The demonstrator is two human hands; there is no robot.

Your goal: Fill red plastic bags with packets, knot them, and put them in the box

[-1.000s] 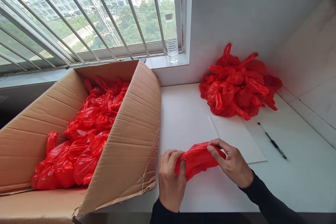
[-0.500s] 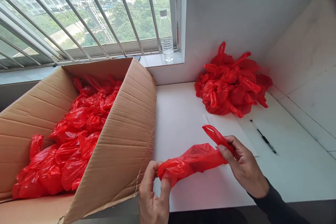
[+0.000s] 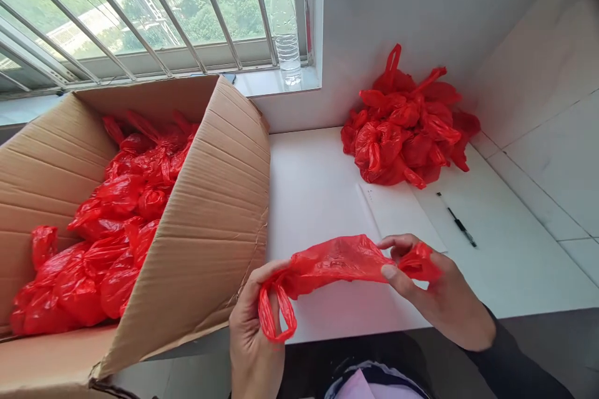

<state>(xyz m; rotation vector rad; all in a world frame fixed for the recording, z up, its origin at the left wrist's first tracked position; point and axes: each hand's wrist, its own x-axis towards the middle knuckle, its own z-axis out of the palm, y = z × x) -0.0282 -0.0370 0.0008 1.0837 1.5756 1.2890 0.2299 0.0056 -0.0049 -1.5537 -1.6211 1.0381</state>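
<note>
While 2 hands gripped 1 bag (image 3: 337, 262) over the table (image 3: 318, 187) edge, left hand (image 3: 255, 336) pinched its handles beside the box (image 3: 210, 218); right hand (image 3: 435, 299) clamped the opposite end, bare tabletop beyond.

counter (image 3: 322, 174): white, flat top, set against a grey wall at the back and a white tiled wall at the right; front edge runs across the lower part of the view. directly on it: one open cardboard box (image 3: 210, 212) at the left, flaps up, its right flap leaning out over the counter top; one heap of knotted red plastic bags (image 3: 405, 121) at the back, near the corner where the walls meet; one white sheet of paper (image 3: 397, 212) near the middle, just in front of the heap; one black pen (image 3: 457, 224) lying to the right of the sheet, apart from it, angled toward the front right.
</note>
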